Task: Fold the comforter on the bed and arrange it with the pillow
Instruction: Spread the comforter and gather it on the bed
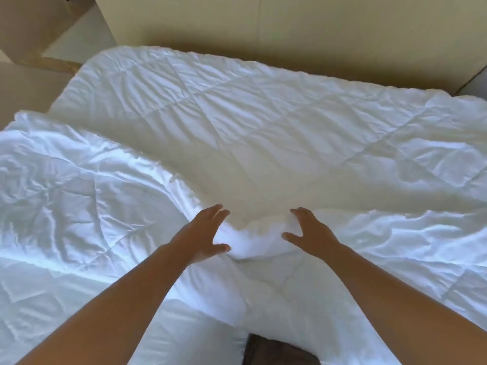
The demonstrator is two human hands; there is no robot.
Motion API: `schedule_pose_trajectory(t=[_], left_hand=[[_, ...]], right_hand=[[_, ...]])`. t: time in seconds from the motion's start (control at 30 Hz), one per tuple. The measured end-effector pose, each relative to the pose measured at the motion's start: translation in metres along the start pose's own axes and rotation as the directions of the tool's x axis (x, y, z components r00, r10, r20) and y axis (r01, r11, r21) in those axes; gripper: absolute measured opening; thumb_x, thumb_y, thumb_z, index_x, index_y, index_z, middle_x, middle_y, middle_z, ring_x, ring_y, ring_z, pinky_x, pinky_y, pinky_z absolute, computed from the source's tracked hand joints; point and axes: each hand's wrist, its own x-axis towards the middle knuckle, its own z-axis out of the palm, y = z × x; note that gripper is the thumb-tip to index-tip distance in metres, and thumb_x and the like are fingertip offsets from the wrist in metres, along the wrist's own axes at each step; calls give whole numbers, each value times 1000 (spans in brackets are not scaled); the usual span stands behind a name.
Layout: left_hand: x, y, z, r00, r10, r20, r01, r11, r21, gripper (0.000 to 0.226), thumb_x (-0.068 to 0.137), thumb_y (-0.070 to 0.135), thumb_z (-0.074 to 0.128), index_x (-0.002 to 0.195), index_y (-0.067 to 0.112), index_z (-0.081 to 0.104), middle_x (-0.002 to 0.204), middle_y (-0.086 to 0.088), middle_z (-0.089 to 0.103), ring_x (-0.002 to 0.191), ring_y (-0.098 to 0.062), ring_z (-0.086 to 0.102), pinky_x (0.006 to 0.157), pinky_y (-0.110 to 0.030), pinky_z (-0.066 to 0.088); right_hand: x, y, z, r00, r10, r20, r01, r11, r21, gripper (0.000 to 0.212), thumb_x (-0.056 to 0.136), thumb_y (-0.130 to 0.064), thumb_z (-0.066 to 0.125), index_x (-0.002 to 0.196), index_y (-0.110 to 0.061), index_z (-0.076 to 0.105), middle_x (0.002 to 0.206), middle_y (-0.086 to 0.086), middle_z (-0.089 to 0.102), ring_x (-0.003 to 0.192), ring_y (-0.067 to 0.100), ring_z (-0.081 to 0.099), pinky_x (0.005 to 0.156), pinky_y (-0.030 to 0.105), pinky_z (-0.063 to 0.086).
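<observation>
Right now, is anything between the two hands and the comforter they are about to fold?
Nothing visible. The left hand and right hand are open, flanking a bunched fold of the white comforter and at its surface. No other object lies on it near them. The pillow cannot be made out.

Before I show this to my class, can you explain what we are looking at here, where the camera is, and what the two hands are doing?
There is no machine here. A person wears one wide-angle camera on the head, looking forward and down, so the two bare arms reach in from the bottom of the picture. A white quilted comforter is spread over a bed and covers nearly the whole view. It is rumpled, and its left part is folded over on top of the rest. The left hand and the right hand are open, with fingers spread. They sit on either side of a bunched lump of the comforter, pressing against it rather than gripping it. A cream wall stands behind the bed. I cannot make out a pillow.
</observation>
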Motion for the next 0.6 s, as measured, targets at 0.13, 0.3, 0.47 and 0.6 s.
schedule_pose_trajectory(t=[0.13, 0.3, 0.47, 0.6], left_hand=[[42, -3, 34, 997, -71, 30, 69, 996, 58, 86, 88, 45, 69, 157, 28, 21, 167, 8, 5, 154, -15, 0, 113, -42, 39], [93, 3, 27, 993, -120, 8, 119, 990, 74, 47, 90, 54, 61, 118, 17, 57, 114, 1, 62, 122, -22, 48, 93, -40, 47], [162, 11, -20, 969, -127, -213, 149, 985, 89, 50, 89, 61, 57, 107, 14, 58, 97, -3, 62, 104, -26, 53, 89, -45, 46], [227, 27, -24, 955, -197, -223, 242, 949, 200, 55, 92, 62, 51, 121, 15, 54, 114, -6, 58, 117, -27, 47, 93, -46, 41]], right_hand=[[43, 39, 29, 998, -56, 38, 55, 998, 20, 83, 89, -58, 61, 156, -27, 24, 166, -5, 9, 139, 21, 42, 102, 42, 46], [71, 58, 32, 998, 18, -66, -18, 1000, -1, 53, 91, -55, 60, 117, -9, 51, 114, 5, 42, 94, 32, 61, 69, 34, 45], [110, 69, -8, 907, 124, -403, -88, 990, 107, 49, 88, -49, 68, 103, -4, 54, 101, 9, 45, 83, 37, 58, 66, 35, 44], [152, 85, -17, 890, 216, -401, -184, 976, 118, 67, 81, -60, 66, 116, -5, 52, 115, 17, 49, 97, 43, 58, 84, 48, 52]])
